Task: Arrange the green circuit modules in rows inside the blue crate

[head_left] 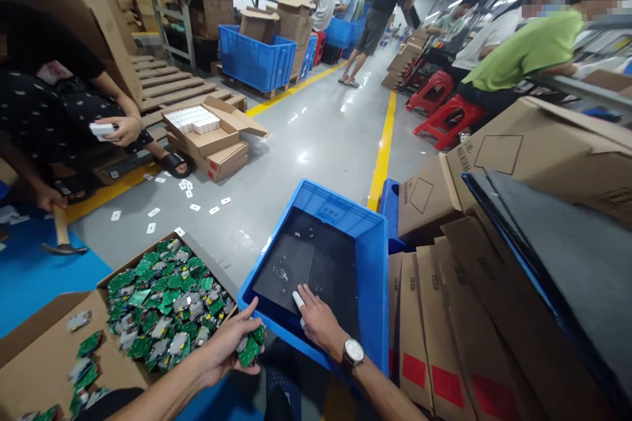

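My left hand (230, 342) is closing around a small clutch of green circuit boards (253, 347), held between the open carton (34, 362) on the near left and the blue plastic bin (374, 276) on its right. More boards are lying heaped in that carton, some spilling onto its flap. My right hand (316, 319) is reaching palm down into the bin, fingers loosely extended and apart from the thumb, gripping nothing that I can see; whether the fingertips are touching the black liner (336, 263), I can't tell. I'm judging that a light hold is suiting these boards best (their parts are sticking out unevenly), with the fingers supporting from below, not squeezing, and the wristwatch (353, 350) staying off the bin's rim.
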Demonstrator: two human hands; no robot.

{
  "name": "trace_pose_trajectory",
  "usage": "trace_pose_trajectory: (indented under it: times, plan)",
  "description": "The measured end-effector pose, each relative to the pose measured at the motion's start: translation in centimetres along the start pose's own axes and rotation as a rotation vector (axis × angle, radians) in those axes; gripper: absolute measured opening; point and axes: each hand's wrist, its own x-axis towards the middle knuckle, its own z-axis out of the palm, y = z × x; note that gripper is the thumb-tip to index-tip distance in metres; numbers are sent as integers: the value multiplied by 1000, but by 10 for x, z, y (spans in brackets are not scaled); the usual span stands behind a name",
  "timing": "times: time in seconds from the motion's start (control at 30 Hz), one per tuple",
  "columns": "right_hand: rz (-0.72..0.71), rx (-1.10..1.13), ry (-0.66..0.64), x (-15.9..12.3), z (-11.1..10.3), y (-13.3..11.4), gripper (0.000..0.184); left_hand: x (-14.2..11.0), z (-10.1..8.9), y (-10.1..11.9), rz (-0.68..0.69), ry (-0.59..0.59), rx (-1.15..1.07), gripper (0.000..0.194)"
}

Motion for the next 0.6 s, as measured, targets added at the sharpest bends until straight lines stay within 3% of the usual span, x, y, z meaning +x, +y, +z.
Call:
trace_pose_trajectory:
  times: [0.17,0.33,0.47,0.6]
  plan:
    - [193,-75,314,-20,-40,-2,72,12,-5,-8,44,1,85,85]
    - [340,-74,497,-48,-97,-23,73,20,-9,-13,90,-18,135,84]
    - [282,-84,703,-117,-154,-65,79,20,-6,-8,118,-13,156,78]
    - [31,-235,956,-203,-210,-125,74,19,-4,-6,127,-7,174,72]
